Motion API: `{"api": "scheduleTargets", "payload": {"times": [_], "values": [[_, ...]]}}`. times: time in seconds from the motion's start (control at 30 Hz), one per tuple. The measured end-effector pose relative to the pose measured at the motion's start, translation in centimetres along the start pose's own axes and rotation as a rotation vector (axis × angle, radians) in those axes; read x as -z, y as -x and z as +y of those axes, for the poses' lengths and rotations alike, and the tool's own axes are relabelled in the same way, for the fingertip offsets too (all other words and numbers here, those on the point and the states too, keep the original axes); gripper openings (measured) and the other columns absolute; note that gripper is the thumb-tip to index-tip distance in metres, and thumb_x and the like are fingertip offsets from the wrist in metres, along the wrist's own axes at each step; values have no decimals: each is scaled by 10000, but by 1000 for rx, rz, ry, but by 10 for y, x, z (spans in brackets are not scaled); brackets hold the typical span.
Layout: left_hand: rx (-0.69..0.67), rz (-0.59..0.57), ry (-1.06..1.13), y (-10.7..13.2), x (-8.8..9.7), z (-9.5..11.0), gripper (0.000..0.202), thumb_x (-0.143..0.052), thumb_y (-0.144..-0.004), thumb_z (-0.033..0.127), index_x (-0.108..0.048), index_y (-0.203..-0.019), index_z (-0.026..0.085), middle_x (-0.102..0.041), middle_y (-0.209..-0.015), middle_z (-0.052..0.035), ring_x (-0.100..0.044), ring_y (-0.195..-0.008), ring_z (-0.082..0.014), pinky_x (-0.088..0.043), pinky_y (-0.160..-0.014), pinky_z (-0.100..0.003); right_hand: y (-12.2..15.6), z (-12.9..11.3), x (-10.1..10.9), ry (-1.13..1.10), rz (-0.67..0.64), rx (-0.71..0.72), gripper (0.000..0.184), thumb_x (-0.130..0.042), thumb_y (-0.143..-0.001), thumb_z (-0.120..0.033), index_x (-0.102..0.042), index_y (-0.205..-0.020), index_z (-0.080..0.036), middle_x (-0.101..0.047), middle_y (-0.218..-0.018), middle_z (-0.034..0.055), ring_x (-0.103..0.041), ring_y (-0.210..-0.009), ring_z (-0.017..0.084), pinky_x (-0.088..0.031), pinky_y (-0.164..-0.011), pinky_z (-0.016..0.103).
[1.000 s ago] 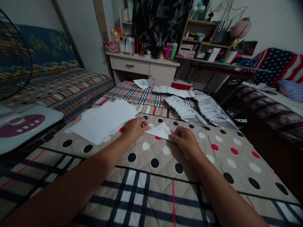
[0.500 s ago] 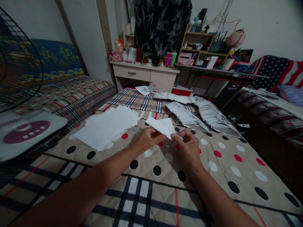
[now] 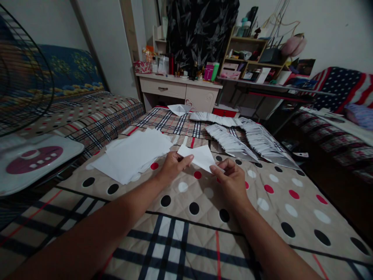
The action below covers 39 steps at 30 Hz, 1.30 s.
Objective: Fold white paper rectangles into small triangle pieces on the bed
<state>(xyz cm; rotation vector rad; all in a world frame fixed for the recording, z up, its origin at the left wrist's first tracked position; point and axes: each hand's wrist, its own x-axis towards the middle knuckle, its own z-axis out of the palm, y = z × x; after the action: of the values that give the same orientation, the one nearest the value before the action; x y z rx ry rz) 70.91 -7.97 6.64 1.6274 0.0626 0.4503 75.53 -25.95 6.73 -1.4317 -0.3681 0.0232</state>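
Between my two hands, just above the dotted bedspread (image 3: 180, 210), is a small piece of folded white paper (image 3: 199, 156). My left hand (image 3: 174, 166) pinches its left end between thumb and fingers. At its lower right corner, my right hand (image 3: 231, 177) grips it the same way. A loose stack of white sheets (image 3: 134, 153) lies to the left of my left hand. Beyond my right hand stand rows of folded papers, a shorter row (image 3: 230, 142) nearer and a longer row (image 3: 264, 142) behind it.
Another row of folded papers (image 3: 214, 118) and a single white sheet (image 3: 178, 110) lie near the bed's far end. A fan (image 3: 26, 74) and a white plastic chair or stool (image 3: 35, 159) stand at the left. A cluttered dresser (image 3: 163, 88) is beyond the bed.
My left hand has slid along the paper to its left end. The paper's raised flap now lies flatter, so its upper edge looks straighter. My right hand has hardly moved.
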Motion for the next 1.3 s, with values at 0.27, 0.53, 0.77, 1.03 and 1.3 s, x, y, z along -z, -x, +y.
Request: {"api": "scheduleTargets", "payload": {"times": [0.27, 0.53, 0.77, 1.03, 1.3], "values": [[5, 191, 188, -7, 11, -15, 400, -578, -839, 459, -545, -585, 152, -508, -557, 17, -410, -469, -63, -286, -432, -193, -8, 1, 13, 27, 38, 40, 308, -806, -636, -262, -507, -602, -196, -625, -664, -15, -541, -591, 121, -416, -566, 244], [102, -172, 8, 6, -6, 2, 459, -656, -740, 571, -591, -568, 151, -486, -466, 19, -409, -435, -79, -322, -452, -223, -3, -2, 7, -10, 10, -5, 304, -819, -646, -295, -533, -648, -192, -611, -655, -20, -521, -588, 119, -404, -558, 239], [65, 6, 92, 10, -25, 0, 332, -641, -767, 489, -632, -681, 169, -669, -663, -33, -599, -606, -146, -479, -582, -252, 15, 0, -22, -243, -75, -118, 301, -800, -677, -410, -631, -777, -183, -590, -621, -22, -491, -550, 112, -390, -520, 232], [15, -54, 103, 19, -37, 2, 235, -670, -764, 411, -661, -734, 178, -688, -692, -18, -630, -665, -159, -499, -638, -254, 23, -1, -41, -361, -21, -167, 309, -765, -714, -449, -603, -765, -190, -546, -616, -33, -431, -518, 101, -330, -478, 234], [40, 149, 137, 10, -18, -3, 320, -632, -791, 424, -595, -611, 161, -594, -574, 5, -496, -505, -87, -397, -504, -207, 2, 5, -4, -376, 192, -119, 477, -716, -708, -472, -338, -570, -215, -299, -502, -84, -261, -442, 76, -275, -440, 220]]}}
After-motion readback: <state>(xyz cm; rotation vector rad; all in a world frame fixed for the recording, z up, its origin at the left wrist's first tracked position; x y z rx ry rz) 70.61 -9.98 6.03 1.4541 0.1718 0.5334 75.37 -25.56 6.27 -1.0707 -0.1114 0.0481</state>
